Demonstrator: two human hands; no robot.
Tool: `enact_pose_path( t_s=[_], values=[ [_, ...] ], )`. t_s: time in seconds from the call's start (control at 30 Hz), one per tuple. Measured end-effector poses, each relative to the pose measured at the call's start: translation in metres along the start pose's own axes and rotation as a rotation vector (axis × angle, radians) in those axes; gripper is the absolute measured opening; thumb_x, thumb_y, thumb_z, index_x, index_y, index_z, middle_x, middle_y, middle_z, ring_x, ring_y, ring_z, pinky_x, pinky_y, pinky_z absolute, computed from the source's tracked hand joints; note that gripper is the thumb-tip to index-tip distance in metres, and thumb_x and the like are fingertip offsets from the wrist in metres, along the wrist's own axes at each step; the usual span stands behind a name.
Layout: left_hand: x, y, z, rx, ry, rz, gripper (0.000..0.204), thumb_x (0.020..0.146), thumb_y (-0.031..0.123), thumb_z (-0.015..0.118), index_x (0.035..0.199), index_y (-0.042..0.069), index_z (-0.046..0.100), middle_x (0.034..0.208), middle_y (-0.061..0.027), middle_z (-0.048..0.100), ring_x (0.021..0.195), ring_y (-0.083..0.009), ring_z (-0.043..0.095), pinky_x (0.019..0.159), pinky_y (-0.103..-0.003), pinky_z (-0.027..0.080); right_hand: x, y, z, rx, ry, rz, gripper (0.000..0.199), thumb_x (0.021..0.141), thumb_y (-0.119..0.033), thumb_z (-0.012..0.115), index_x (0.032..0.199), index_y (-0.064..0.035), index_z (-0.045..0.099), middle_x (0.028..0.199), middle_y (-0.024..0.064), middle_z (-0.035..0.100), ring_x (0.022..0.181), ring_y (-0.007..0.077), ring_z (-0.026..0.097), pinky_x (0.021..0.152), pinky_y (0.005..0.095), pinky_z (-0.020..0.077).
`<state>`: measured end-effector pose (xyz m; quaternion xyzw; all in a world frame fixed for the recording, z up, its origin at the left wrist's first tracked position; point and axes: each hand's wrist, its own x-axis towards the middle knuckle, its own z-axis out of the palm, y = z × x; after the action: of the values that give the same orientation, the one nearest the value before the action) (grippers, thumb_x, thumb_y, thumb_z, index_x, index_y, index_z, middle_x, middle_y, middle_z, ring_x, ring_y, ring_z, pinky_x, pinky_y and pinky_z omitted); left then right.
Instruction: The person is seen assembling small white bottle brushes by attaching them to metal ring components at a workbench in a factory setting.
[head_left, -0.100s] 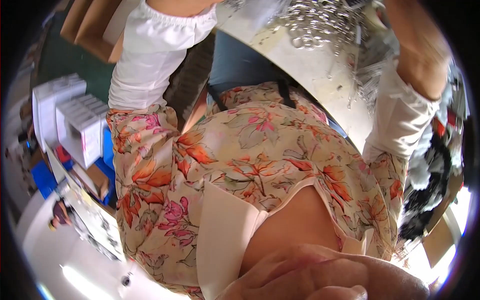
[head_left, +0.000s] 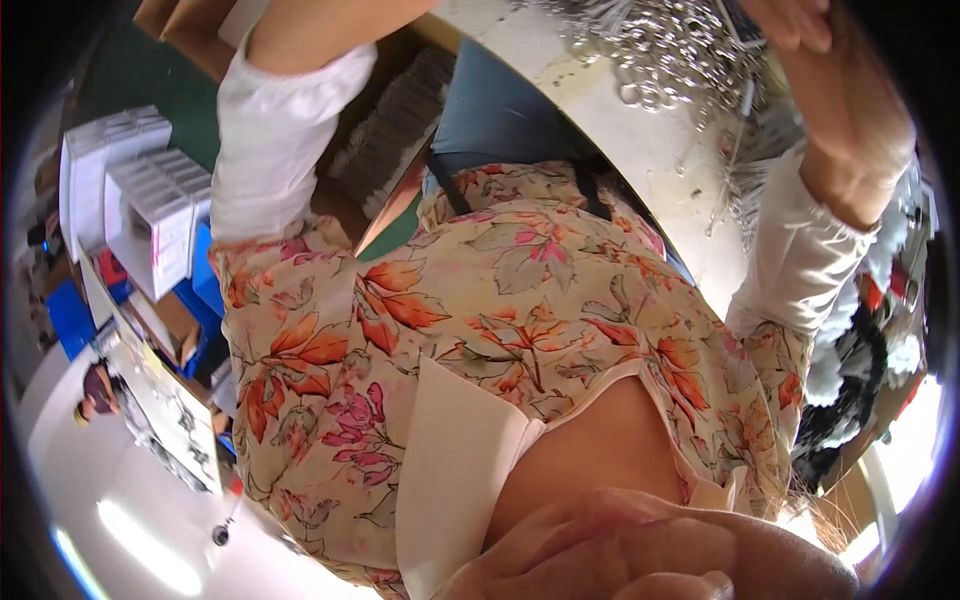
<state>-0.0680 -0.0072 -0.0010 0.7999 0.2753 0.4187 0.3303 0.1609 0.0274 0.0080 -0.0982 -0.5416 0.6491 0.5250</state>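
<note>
My left forearm [head_left: 330,30], in a white sleeve cover [head_left: 270,150], reaches up past the top edge of the picture. The left hand itself is out of sight. At the upper right, my right forearm [head_left: 855,130] stretches over the worktable beside a pile of small shiny metal rings [head_left: 650,70]. Part of a hand [head_left: 795,22], seemingly my right hand [head_left: 795,22], shows at the top edge. The frame cuts it off, and what it holds, if anything, is hidden. Thin clear strands [head_left: 750,195] lie near that arm.
The pale worktable [head_left: 585,85] has a curved-looking edge before my lap. A cardboard box [head_left: 345,190] with clear packed pieces sits at my left. White boxes [head_left: 150,220] and blue bins [head_left: 72,322] stand further left, with another person [head_left: 97,390] beyond. White and black fluffy material [head_left: 850,365] lies at right.
My left forearm has shifted left and down in the picture. Fingers have come into view at the top right. The whole scene has tilted slightly.
</note>
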Motion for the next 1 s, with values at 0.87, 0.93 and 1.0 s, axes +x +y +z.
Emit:
enact_pose_path(
  t_s=[0.87, 0.93, 1.0],
  values=[
    [-0.55, -0.22, 0.139, -0.53, 1.707, -1.222, 0.02, 0.085, 0.006, 0.055, 0.105, 0.006, 0.056, 0.088, -0.0055, 0.062, 0.073, -0.0201, 0.06, 0.069, -0.037, 0.052, -0.098, 0.058, 0.033, -0.251, 0.18, 1.047, 0.018, 0.092, -0.011, 0.05, 0.097, 0.0035, 0.058, 0.069, 0.0008, 0.051, 0.06, 0.0072, 0.045, 0.057, 0.0198, 0.0361],
    [-0.585, -0.235, 0.149, 0.78, -0.071, -1.819, 0.025, 0.081, 0.019, 0.063, 0.103, 0.006, 0.06, 0.096, -0.0087, 0.065, 0.085, -0.0227, 0.064, 0.073, -0.036, 0.052, -0.093, 0.062, 0.039, -0.214, 0.105, 1.074, 0.018, 0.092, -0.011, 0.05, 0.097, 0.0033, 0.059, 0.07, 0.0008, 0.051, 0.061, 0.007, 0.045, 0.058, 0.0202, 0.0365],
    [-0.622, -0.232, 0.167, 0.407, 0.784, -2.062, 0.019, 0.079, 0.026, 0.064, 0.089, 0.009, 0.063, 0.086, -0.0073, 0.066, 0.08, -0.0199, 0.064, 0.07, -0.036, 0.052, -0.087, 0.057, 0.039, -0.174, 0.093, 1.07, 0.018, 0.091, -0.011, 0.05, 0.096, 0.0032, 0.059, 0.07, 0.0008, 0.052, 0.062, 0.0069, 0.046, 0.059, 0.0202, 0.0367]
  ],
)
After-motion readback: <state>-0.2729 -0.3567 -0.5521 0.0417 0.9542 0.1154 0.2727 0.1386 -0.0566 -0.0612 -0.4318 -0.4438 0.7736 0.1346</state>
